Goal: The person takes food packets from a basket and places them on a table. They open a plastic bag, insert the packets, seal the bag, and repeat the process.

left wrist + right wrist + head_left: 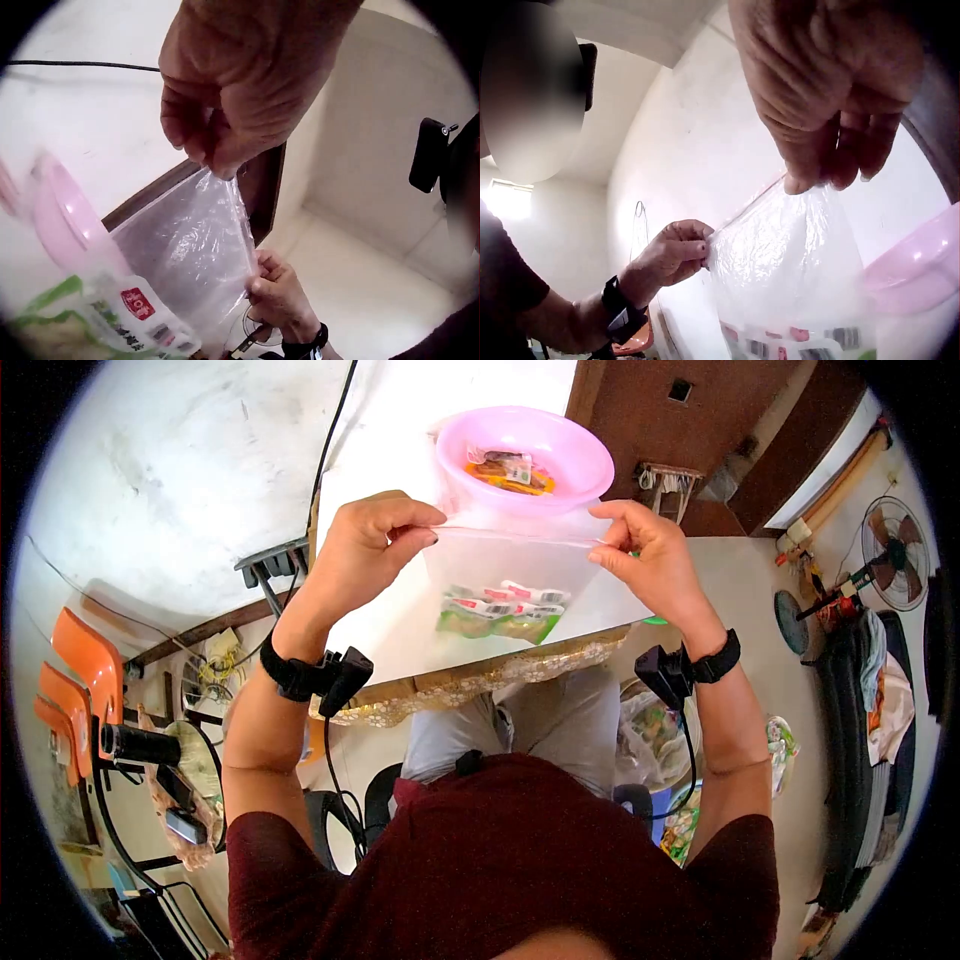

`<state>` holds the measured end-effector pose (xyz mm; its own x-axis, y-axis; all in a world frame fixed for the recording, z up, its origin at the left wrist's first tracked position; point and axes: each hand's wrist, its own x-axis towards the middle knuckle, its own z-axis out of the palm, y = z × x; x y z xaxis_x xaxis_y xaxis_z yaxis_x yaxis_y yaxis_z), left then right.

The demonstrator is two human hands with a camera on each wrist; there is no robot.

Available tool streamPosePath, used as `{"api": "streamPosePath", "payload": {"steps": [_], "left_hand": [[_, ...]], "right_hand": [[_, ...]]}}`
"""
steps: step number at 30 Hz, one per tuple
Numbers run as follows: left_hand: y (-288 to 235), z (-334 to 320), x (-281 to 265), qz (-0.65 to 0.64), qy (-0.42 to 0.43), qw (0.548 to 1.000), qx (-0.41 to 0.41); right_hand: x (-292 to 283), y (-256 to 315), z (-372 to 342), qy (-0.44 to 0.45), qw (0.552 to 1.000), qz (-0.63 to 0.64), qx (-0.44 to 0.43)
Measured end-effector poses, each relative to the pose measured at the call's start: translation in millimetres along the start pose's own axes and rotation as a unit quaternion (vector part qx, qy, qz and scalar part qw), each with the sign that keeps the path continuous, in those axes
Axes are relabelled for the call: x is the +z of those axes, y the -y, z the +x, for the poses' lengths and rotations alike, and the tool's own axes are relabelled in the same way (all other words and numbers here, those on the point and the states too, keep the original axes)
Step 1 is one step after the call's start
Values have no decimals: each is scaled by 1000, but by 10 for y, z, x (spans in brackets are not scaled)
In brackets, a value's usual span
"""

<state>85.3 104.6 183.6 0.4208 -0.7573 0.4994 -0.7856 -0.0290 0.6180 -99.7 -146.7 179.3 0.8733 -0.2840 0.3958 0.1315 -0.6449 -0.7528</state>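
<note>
A clear plastic bag (520, 560) is stretched upright between both hands over the white table (375, 630). Its top edge runs nearly straight across. My left hand (370, 550) pinches the left top corner between thumb and fingers; in the left wrist view the film (195, 247) hangs from those fingertips. At the other top corner, my right hand (650, 555) pinches the edge, the fingertips meeting on it in the right wrist view. Several green-and-white printed packets (505, 610) lie low in the bag, with red labels and barcodes showing.
Just behind the bag stands a pink plastic basin (460, 445) holding several orange and white packets (515, 470). A patterned gold cloth trim (480, 685) hangs along the table's front edge. Orange chairs (85, 660) stand at the left, a fan (895, 550) at the right.
</note>
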Motion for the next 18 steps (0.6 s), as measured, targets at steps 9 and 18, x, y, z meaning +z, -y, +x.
{"api": "streamPosePath", "payload": {"steps": [9, 18], "left_hand": [[449, -100, 214, -261, -15, 964, -43], [646, -137, 252, -400, -65, 887, -222]], "right_hand": [[207, -312, 9, 37, 994, 97, 26], [474, -427, 17, 28, 923, 360, 132]]}}
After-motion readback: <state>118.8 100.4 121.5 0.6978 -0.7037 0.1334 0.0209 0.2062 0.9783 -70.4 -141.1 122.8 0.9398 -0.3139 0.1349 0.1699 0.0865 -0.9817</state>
